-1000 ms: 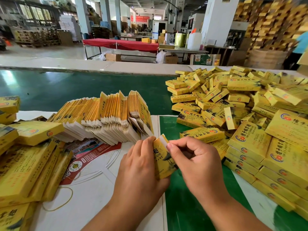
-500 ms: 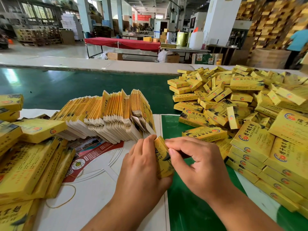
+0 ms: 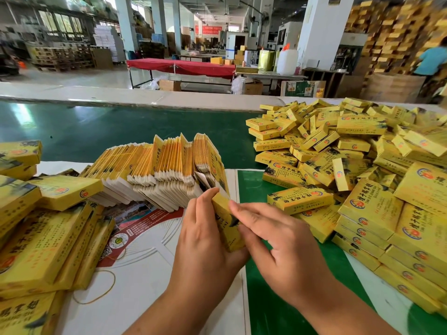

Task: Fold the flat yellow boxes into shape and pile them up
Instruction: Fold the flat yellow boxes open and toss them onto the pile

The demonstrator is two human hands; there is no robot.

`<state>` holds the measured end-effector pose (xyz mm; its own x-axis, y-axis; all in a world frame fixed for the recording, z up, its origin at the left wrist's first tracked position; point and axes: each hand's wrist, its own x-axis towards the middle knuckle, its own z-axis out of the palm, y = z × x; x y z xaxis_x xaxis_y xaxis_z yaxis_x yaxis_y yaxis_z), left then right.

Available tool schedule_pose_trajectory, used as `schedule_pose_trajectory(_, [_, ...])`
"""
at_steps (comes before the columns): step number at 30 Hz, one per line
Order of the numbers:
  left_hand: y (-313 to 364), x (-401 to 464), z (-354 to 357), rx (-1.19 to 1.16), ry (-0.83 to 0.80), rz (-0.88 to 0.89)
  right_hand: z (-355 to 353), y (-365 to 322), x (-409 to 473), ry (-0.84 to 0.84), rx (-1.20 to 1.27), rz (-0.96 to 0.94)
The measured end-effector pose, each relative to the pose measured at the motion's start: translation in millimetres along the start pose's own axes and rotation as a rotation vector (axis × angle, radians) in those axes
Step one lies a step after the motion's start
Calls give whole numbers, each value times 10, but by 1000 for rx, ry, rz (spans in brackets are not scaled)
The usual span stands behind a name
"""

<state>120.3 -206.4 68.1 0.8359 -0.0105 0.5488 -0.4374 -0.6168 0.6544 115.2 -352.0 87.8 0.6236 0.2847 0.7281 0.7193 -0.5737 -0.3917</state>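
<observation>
Both hands at 6 o'clock over worktop (image 3: pixel 150 286); left hand (image 3: pixel 205 247) grips yellow box (image 3: pixel 228 228) on edge, fingers curled round it; right hand (image 3: pixel 285 247) pinches its right side; flat boxes (image 3: pixel 154 170) fanned at 11 o'clock; folded pile (image 3: pixel 362 170) at 2 o'clock.

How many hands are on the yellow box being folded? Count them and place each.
2. The left hand grips the yellow box from its left side; the right hand holds its right side, index fingertip at the top edge.
</observation>
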Motion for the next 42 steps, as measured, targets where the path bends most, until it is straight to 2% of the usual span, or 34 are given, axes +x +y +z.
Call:
schedule_pose_trajectory(7, [13, -12, -3, -189, -66, -24, -118, 145, 1, 132, -44, 29])
schedule_pose_trajectory(12, [12, 9, -45, -189, -55, -15, -121, 196, -1, 64, 10, 53])
schedule_pose_trajectory(15, [16, 70, -93, -152, 30, 67, -149, 215, 3, 49, -9, 50])
schedule_pose_trajectory(19, [-38, 138, -164, -178, 124, 67, -130, 173, 7, -29, 20, 48])
schedule_pose_trajectory(24, [-79, 163, -202, -185, 92, 57, -98, 134, 3, -80, 5, 71])
schedule_pose_trajectory(27, [-124, 163, -176, -310, 70, -4, -116, 123, -1, -79, -34, 89])
schedule_pose_trajectory(31, [-201, 166, -123, -435, 15, -107, -227, 64, 21, -4, -24, 188])
schedule_pose_trajectory(35, [-257, 187, -83, -396, -28, -72, -558, -26, 120, 109, -5, 341])
schedule_pose_trajectory(38, [-326, 182, -49, -355, -51, -7, -975, -78, 151, 158, -18, 399])
schedule_pose_trajectory(42, [-595, 230, 13, -290, -78, -76, -1764, 33, 50, 308, -24, 539])
